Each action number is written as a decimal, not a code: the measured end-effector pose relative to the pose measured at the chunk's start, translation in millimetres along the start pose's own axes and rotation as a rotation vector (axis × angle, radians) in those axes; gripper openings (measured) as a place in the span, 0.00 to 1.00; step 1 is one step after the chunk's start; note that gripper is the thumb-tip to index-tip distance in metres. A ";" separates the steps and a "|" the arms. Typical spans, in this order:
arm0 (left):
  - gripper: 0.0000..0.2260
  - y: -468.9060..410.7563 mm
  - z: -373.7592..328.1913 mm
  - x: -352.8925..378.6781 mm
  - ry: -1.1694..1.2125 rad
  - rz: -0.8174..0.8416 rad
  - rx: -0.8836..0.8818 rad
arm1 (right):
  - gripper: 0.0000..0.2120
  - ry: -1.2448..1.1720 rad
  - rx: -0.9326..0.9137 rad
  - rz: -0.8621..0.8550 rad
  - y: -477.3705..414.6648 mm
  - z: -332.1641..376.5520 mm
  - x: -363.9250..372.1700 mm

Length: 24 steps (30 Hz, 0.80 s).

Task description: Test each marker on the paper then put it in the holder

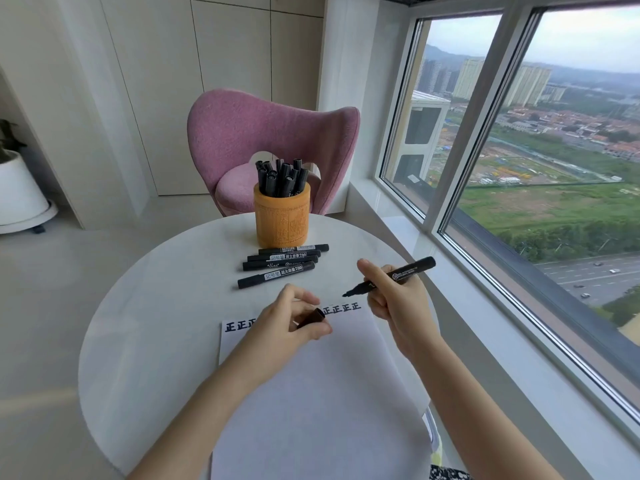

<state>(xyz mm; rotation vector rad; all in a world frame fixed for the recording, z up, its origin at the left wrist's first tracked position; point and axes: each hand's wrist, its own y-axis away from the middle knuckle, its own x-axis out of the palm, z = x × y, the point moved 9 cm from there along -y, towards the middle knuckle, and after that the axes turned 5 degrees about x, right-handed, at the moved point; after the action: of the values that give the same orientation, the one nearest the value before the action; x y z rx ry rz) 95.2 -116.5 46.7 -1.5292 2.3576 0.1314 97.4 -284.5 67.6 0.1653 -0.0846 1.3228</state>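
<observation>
While the right hand [391,299] grips an uncapped marker [405,273] in curled fingers, its chisel tip hangs in the air just past the far edge of the paper [311,393], pointing left. The left hand [287,323] hovers over the paper's far end and pinches the cap [311,317] between thumb and fingers. A row of bold marks [341,309] runs along the paper's far edge, partly hidden behind the left hand. Whether this marker has made its mark cannot be told.

If it is untested, the tip should come down onto bare paper. The row ends close to the paper's far right corner, so a fresh line just below the row looks like the safer spot. A short, firm stroke with the flat of the tip would show the ink plainly. The cap should then go on straight and be pushed fully home before the marker goes in the holder [282,223].

The holder stands beyond the paper's far edge, already crowded with markers, so there is little room to slip another in. Four spare markers [280,263] lie side by side between paper and holder, and a reach should pass above them. Right of the paper the surface [156,306] curves away quickly. The paper's near end seems to hang past the rim, so a dragging wrist could shift it.
</observation>
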 end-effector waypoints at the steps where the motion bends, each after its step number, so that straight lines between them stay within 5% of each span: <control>1: 0.12 1.4 1.0 -4.1 0.023 -0.033 -0.008 | 0.22 -0.015 0.006 0.009 2.5 -0.2 4.0; 13: 0.09 14.0 -10.8 -15.0 0.150 -0.162 0.032 | 0.17 0.194 -0.047 0.060 18.7 -4.3 45.8; 24: 0.05 30.6 -34.3 -32.1 -0.009 -0.372 0.146 | 0.20 0.176 -0.045 0.056 23.1 -6.1 65.6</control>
<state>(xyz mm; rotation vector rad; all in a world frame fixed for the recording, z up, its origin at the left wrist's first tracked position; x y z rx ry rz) 72.0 -84.3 86.2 -1.8515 1.9834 -0.1189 90.8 -215.3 73.5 0.0085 0.0305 1.3850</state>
